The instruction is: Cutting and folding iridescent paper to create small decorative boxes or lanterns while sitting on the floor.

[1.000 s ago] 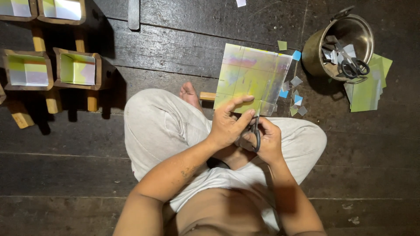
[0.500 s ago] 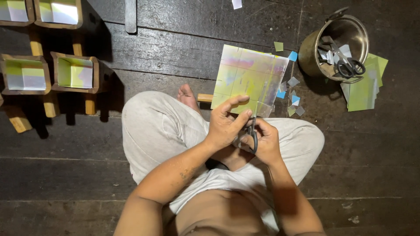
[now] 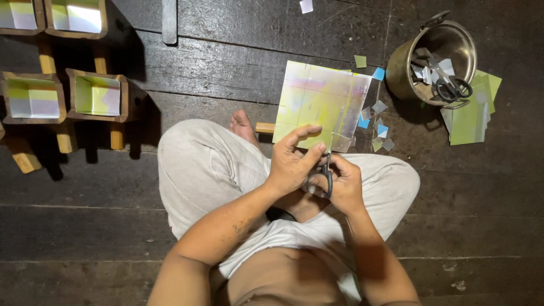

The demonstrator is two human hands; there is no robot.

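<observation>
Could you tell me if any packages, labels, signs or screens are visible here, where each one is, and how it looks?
None: no package, label, sign or screen shows.
Nearest in kind, all unprinted:
Paper sheet: held before the knees, square, iridescent yellow, green and pink.
Paper-lined wooden boxes: on the floor at left, open, rectangular.
Green sheets: stacked beside the metal pot, at right.

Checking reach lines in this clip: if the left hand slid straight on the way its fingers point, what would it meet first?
Probably the iridescent paper sheet, whose near edge the left hand already pinches; depth is uncertain.
</observation>
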